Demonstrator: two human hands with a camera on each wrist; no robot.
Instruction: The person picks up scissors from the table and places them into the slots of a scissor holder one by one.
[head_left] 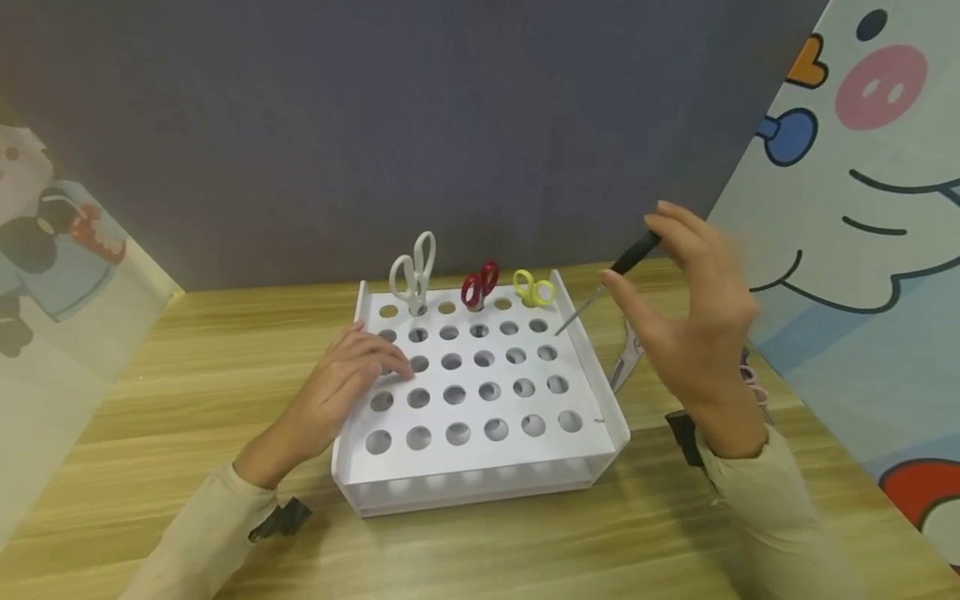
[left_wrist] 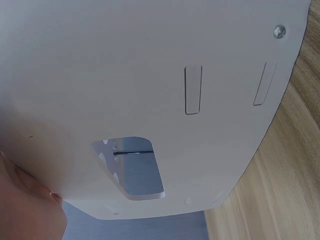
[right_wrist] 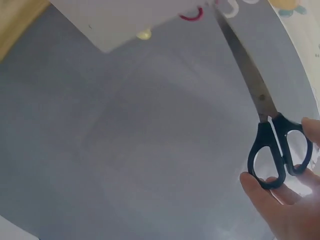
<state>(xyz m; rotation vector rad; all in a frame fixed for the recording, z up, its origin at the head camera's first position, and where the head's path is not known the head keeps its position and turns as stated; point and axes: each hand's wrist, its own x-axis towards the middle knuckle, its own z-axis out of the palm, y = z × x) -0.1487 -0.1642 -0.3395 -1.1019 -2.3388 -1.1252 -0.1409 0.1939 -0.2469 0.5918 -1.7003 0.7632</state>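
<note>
My right hand holds a pair of scissors by the dark handle rings, thumb and fingers on opposite sides. The shut blades slant down toward the right side of a white rack with rows of round holes. In the head view their tip appears near the upper right holes; I cannot tell whether it touches. My left hand rests over the rack's left edge, fingers on its top. White scissors, red scissors and yellow scissors stand handles up in the back row.
On the wooden table, pale pink scissors lie just right of the rack. Another pair with pinkish handles is partly hidden behind the right wrist. A grey wall rises behind the rack, with cartoon-printed panels at both sides.
</note>
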